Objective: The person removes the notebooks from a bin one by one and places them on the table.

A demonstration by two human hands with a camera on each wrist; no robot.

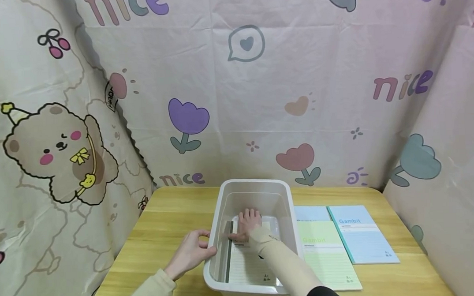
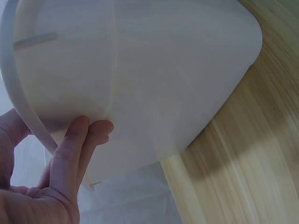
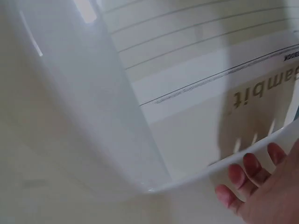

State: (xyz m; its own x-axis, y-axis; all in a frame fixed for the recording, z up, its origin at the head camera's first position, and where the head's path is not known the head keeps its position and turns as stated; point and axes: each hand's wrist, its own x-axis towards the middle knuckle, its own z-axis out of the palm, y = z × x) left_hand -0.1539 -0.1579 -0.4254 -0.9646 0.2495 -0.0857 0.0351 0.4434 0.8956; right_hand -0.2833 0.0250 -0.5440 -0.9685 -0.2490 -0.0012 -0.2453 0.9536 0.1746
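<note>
A white plastic bin [image 1: 256, 183] stands on the table, and a lined notebook with a grey spine [image 1: 246, 271] lies flat on its bottom. My left hand [image 1: 191, 252] holds the bin's left rim, its fingers against the outer wall in the left wrist view and the thumb on the rim's other side. Reaching down inside the bin, my right hand [image 1: 249, 224] is at the notebook's far end, fingers stretched toward the far wall and thumb out toward the spine. In the right wrist view its fingertips [image 3: 252, 163] are beside the notebook's "Gambit" end.
Right of the bin lie a green notebook [image 1: 329, 258] and a blue notebook [image 1: 364, 235] on the wooden table [image 1: 176, 208]. Another blue notebook [image 1: 311, 213] is partly covered by the green one. A printed curtain [image 1: 218, 78] hangs behind and on both sides.
</note>
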